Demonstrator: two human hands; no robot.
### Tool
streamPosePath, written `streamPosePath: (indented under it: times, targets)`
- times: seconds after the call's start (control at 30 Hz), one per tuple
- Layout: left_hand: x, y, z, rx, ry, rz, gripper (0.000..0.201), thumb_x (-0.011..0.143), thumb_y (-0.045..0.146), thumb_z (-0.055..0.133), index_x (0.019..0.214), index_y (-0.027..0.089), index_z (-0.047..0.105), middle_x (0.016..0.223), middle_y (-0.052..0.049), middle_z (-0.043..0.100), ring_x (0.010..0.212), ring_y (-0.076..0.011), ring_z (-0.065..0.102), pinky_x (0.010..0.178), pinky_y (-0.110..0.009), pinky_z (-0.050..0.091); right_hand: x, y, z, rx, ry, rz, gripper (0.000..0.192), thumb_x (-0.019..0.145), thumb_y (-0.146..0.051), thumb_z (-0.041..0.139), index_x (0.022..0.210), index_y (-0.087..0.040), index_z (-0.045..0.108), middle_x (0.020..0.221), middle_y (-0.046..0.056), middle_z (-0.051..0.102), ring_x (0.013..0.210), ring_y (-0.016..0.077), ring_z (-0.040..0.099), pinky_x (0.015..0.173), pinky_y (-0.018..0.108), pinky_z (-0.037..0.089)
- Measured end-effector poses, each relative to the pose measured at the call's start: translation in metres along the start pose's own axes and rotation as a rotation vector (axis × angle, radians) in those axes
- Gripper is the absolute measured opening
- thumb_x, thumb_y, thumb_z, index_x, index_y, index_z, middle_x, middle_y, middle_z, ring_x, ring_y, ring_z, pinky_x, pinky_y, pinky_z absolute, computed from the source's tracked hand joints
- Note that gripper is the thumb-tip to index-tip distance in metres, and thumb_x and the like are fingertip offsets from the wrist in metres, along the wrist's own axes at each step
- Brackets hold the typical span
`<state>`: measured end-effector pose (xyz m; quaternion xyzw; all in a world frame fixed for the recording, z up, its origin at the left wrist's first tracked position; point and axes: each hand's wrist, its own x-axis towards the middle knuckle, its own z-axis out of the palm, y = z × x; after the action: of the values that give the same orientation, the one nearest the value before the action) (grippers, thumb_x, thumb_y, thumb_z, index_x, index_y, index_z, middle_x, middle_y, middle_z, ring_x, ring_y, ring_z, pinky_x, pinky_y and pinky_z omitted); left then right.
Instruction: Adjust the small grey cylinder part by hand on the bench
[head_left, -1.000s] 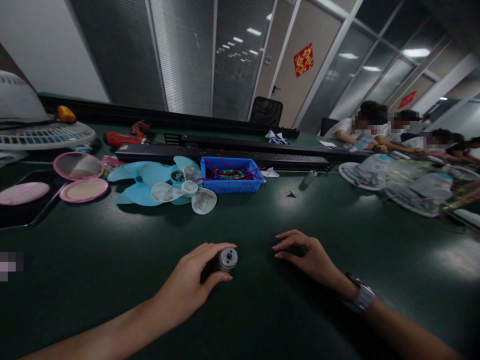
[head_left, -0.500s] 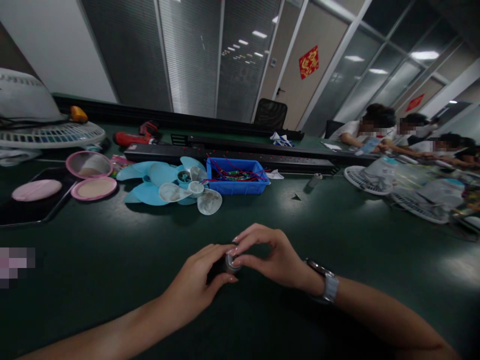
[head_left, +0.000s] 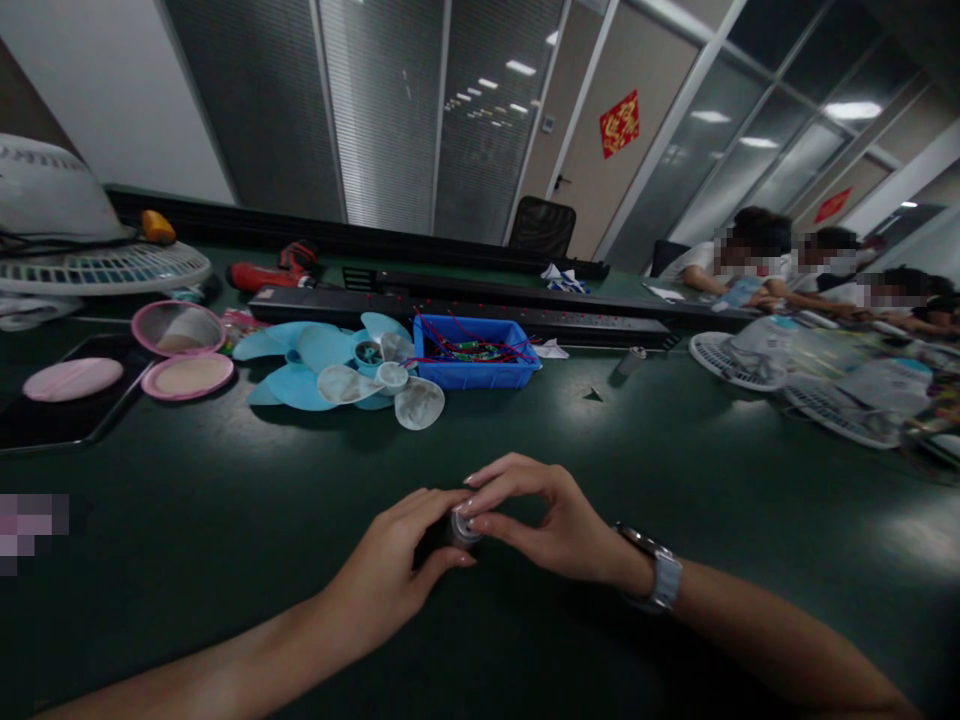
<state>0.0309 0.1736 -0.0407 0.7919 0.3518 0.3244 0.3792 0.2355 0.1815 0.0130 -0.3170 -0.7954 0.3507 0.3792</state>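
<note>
A small grey metal cylinder [head_left: 466, 530] stands on the dark green table in front of me, its round top facing up. My left hand [head_left: 401, 545] grips its side between thumb and fingers. From the right, my right hand [head_left: 551, 515] reaches over it, with thumb and fingertips closed together at its top rim; the wrist wears a watch. Whether a smaller part sits between those fingertips cannot be made out. The lower side of the cylinder is mostly hidden by my left hand.
Blue fan blades [head_left: 307, 365] lie beside a blue bin [head_left: 476, 376] of wires and circuit boards. Behind are a red power drill [head_left: 262, 277] and long black rails. Another metal cylinder [head_left: 632, 360] stands farther right. A pink compact [head_left: 187, 377] lies left; people sit far right.
My right hand has shifted slightly down and to the right at the top of the cylinder, its thumb tip moving over the rim. The left hand keeps its grip in place.
</note>
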Motion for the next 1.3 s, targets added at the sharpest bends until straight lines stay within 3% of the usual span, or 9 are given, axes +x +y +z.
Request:
streamPosePath:
  times: [0.47, 0.63, 0.77, 1.1, 1.3]
  targets:
    - [0.001, 0.002, 0.000, 0.021, 0.001, -0.009, 0.019, 0.083, 0.014, 0.065, 0.101, 0.019, 0.062, 0.091, -0.003, 0.064, 0.083, -0.0191, 0.061, 0.074, -0.031, 0.049, 0.006, -0.005, 0.004, -0.031, 0.041, 0.156, 0.014, 0.074, -0.024, 0.080, 0.085, -0.021, 0.072, 0.087, -0.001, 0.074, 0.078, 0.0123, 0.068, 0.076, 0.026, 0.052]
    - [0.001, 0.004, -0.001, 0.035, 0.004, -0.008, 0.019, 0.084, 0.016, 0.064, 0.102, 0.020, 0.062, 0.092, -0.003, 0.065, 0.084, -0.0196, 0.061, 0.075, -0.031, 0.050, 0.003, -0.001, 0.001, -0.046, 0.018, 0.094, 0.025, 0.073, -0.026, 0.081, 0.096, -0.023, 0.072, 0.089, 0.001, 0.074, 0.087, 0.0164, 0.069, 0.082, 0.032, 0.052]
    - [0.002, 0.006, -0.002, 0.033, -0.006, -0.020, 0.024, 0.083, 0.015, 0.066, 0.107, 0.020, 0.062, 0.095, -0.004, 0.066, 0.087, -0.0206, 0.062, 0.077, -0.032, 0.050, 0.000, 0.003, -0.002, -0.041, 0.035, 0.043, 0.024, 0.072, -0.025, 0.082, 0.093, -0.023, 0.072, 0.092, 0.001, 0.075, 0.097, 0.0189, 0.068, 0.086, 0.035, 0.052]
    - [0.003, 0.005, -0.002, 0.042, 0.005, -0.021, 0.026, 0.082, 0.015, 0.067, 0.108, 0.020, 0.062, 0.098, -0.005, 0.068, 0.089, -0.0214, 0.063, 0.081, -0.034, 0.052, 0.005, -0.004, 0.002, -0.107, 0.045, 0.016, 0.011, 0.078, -0.025, 0.078, 0.087, -0.023, 0.072, 0.085, 0.001, 0.073, 0.087, 0.0164, 0.067, 0.080, 0.031, 0.052]
    - [0.001, 0.003, -0.002, 0.036, -0.028, -0.034, 0.041, 0.085, 0.017, 0.066, 0.124, 0.025, 0.057, 0.114, -0.005, 0.066, 0.104, -0.0235, 0.062, 0.091, -0.039, 0.049, -0.009, 0.000, -0.027, -0.082, 0.175, 0.027, 0.017, 0.078, -0.024, 0.078, 0.091, -0.022, 0.068, 0.089, 0.002, 0.073, 0.091, 0.0182, 0.068, 0.084, 0.035, 0.054]
